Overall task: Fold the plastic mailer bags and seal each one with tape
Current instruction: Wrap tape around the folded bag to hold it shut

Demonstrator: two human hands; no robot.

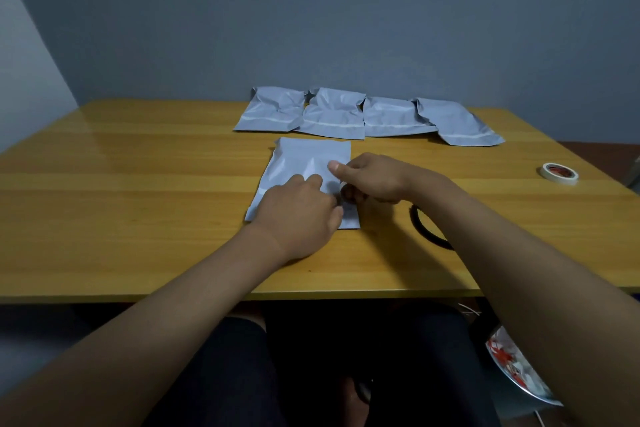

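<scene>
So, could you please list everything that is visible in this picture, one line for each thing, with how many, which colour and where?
mailer bag being worked on: 1, grey, table centre, under both hands
mailer bags in a row: 4, grey, far edge of table, overlapping
tape roll: 1, white with red inside, right side of table
black ring-shaped object: 1, black, on table, partly hidden behind right forearm
table: 1, yellow wood
wall: grey, behind table
dish with red and white scraps: 1, lower right, below table edge
left hand: rests on the bag
right hand: fingers curled at the bag's right edge
</scene>
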